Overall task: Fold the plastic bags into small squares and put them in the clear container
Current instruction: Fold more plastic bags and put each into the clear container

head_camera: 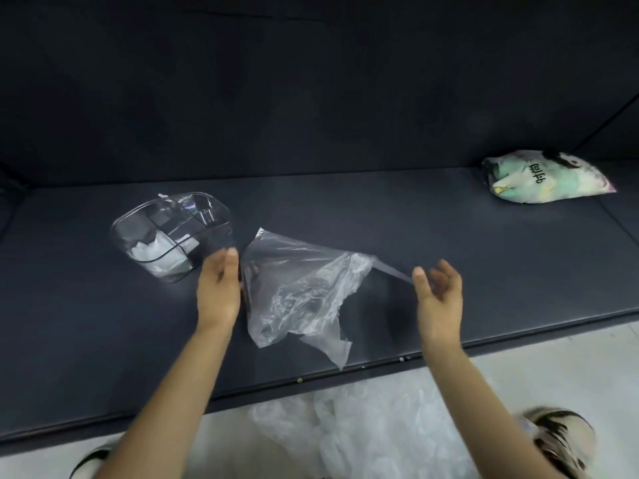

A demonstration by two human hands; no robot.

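A crumpled clear plastic bag (297, 288) hangs stretched between my two hands above the dark padded surface (397, 216). My left hand (221, 281) holds the bag's left edge, fingers upright. My right hand (437, 285) pinches a thin stretched handle strip of the bag between thumb and fingers. The clear container (173, 233) stands just left of my left hand, with folded white plastic inside its near compartment.
A printed bag stuffed with pale green and white material (546, 178) lies at the far right of the surface. A heap of clear plastic bags (363, 430) lies on the light floor by my feet, below the surface's front edge.
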